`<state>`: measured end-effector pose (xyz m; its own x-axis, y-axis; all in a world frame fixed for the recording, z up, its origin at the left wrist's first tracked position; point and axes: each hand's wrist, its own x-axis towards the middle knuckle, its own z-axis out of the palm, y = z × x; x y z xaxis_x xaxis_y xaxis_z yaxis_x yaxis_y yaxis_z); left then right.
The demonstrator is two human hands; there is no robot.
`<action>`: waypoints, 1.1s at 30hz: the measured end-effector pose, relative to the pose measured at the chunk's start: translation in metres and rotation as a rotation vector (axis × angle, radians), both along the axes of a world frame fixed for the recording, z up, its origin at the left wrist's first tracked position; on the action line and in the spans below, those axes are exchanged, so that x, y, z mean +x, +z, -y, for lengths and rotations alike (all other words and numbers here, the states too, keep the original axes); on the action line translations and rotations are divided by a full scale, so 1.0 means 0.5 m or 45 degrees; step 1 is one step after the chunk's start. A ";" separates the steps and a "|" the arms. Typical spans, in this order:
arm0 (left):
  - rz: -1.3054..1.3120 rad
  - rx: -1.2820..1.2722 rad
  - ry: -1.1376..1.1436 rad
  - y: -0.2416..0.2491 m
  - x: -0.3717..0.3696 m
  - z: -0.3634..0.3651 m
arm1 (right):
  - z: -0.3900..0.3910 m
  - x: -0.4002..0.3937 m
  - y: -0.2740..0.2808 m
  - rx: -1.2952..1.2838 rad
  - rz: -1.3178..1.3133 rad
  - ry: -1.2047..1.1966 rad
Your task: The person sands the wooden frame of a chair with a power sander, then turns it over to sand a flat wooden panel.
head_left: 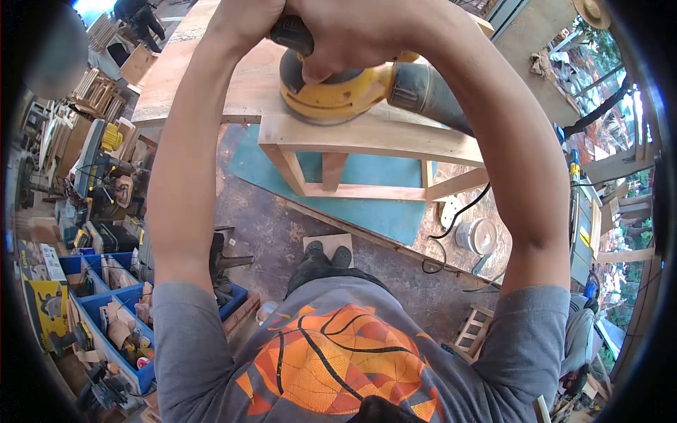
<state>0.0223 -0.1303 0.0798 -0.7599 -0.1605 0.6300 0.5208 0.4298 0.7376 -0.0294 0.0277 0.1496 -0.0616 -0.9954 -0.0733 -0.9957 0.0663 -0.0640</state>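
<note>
A yellow and black orbital sander (328, 99) rests on the near edge of a light wooden frame (374, 139), its dark dust canister (427, 92) pointing right. My right hand (352, 32) is wrapped over the top of the sander, thumb down along its side. My left hand (250, 17) is closed at the sander's black front end (291, 35); its fingers are partly cut off by the top of the view. The frame has legs and a lower rail, and adjoins a wide wooden board (183, 77) at the left.
Beneath the frame lies a blue-green sheet (374, 218). A black cord (462, 211) runs near a round tub (477, 236) at the right. Blue divided bins (106, 296) with tools and scraps stand at lower left. Another person (139, 20) is at the far upper left.
</note>
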 end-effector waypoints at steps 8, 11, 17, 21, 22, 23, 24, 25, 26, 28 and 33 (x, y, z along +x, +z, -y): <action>-0.036 -0.120 0.078 0.000 -0.014 0.031 | 0.005 -0.011 -0.024 -0.046 0.005 0.053; -0.001 0.015 -0.020 0.008 0.038 -0.024 | -0.008 -0.012 -0.031 -0.087 0.051 0.141; -0.053 0.014 -0.037 -0.016 -0.001 0.045 | -0.006 -0.011 -0.021 -0.088 0.019 0.086; 0.207 0.233 -0.127 -0.027 0.049 -0.001 | -0.056 0.031 -0.066 -0.348 -0.154 0.051; 0.140 0.147 -0.080 -0.028 0.054 -0.019 | -0.072 0.042 -0.073 -0.393 -0.120 -0.008; 0.056 0.067 -0.050 -0.029 0.050 -0.027 | -0.082 0.048 -0.056 -0.261 -0.119 -0.005; 0.090 0.085 -0.065 -0.028 0.045 -0.039 | -0.093 0.043 -0.064 -0.335 -0.112 -0.007; 0.128 0.094 -0.087 -0.026 0.038 -0.053 | -0.110 0.034 -0.078 -0.415 -0.109 -0.014; 0.132 0.201 -0.169 -0.030 0.026 -0.071 | -0.125 0.028 -0.078 -0.412 -0.144 -0.092; 0.174 0.360 -0.332 -0.034 -0.003 -0.102 | -0.153 0.019 -0.068 -0.348 -0.044 -0.131; 0.191 0.369 -0.422 -0.027 -0.057 -0.186 | -0.240 -0.006 -0.066 -0.399 -0.065 -0.216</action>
